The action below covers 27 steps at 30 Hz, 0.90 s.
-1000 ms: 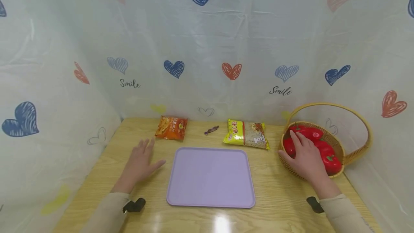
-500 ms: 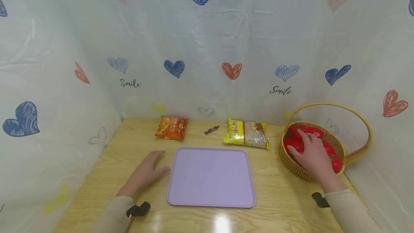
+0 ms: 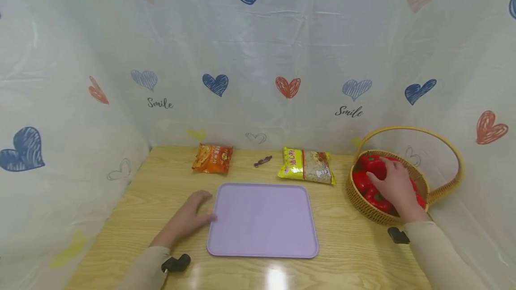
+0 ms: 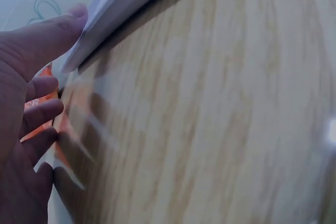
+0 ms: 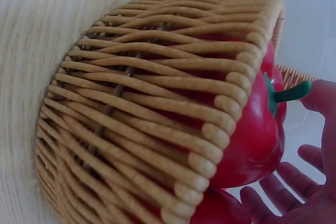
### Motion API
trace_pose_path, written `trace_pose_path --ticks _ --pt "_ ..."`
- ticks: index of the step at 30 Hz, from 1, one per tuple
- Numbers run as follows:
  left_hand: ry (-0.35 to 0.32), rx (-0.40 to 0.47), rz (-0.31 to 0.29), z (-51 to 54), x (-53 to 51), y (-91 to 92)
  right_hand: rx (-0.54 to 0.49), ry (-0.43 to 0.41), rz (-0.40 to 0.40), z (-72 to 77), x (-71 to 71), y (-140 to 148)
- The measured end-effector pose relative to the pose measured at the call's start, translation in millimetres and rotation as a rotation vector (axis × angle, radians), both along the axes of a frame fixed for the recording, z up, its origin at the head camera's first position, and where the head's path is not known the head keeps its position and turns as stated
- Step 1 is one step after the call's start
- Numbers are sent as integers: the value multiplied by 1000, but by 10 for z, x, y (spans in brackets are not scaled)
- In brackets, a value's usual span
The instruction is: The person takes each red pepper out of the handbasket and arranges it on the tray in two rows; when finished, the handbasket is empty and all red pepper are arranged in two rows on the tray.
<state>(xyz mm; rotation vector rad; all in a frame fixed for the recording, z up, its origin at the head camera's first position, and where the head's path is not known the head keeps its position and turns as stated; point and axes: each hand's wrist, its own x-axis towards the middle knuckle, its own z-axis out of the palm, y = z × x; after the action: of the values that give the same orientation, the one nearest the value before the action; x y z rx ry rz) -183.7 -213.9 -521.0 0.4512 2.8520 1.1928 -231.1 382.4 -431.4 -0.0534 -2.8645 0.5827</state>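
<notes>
My left hand point(image 3: 186, 219) is beside the left edge of a lilac tray point(image 3: 262, 223), fingers loosely bent. Its thumb point(image 4: 71, 19) is at the tray's rim; whether it touches is hard to tell. On the right, a wicker basket point(image 3: 364, 205) with a tall handle holds several red bell peppers point(image 3: 371, 164) with green stems. Over the basket's opening hovers my right hand point(image 3: 398, 189), thumb and fingers apart. In the right wrist view, that thumb is close to the stem of one bell pepper point(image 5: 252, 140), and the fingers lie beyond it. The hand partly hides the peppers.
Along the back of the wooden table point(image 3: 153, 182) lie an orange snack packet point(image 3: 212, 159), a small wrapped candy point(image 3: 263, 161) and a yellow packet point(image 3: 307, 165) with a see-through part. A heart-printed curtain point(image 3: 250, 115) hangs behind and at both sides.
My left hand has moved right and toward me, to the tray's left edge. My right hand has shifted right over the basket, and peppers at the basket's near left have come into sight.
</notes>
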Motion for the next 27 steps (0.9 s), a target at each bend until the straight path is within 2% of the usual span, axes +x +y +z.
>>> trace_pose_path --ticks 9,14,18,27 --pt "25 -9 -25 -76 -18 -27 -41 -28 -44 -43 -144 34" --pt "59 -35 -75 -108 -28 -45 -60 -63 -58 -48 -215 65" --pt "84 -53 -115 -127 -40 -50 -61 -66 -49 -50 -261 76" --pt "92 -93 -127 -156 -55 -63 -42 -70 4 -78 -355 87"
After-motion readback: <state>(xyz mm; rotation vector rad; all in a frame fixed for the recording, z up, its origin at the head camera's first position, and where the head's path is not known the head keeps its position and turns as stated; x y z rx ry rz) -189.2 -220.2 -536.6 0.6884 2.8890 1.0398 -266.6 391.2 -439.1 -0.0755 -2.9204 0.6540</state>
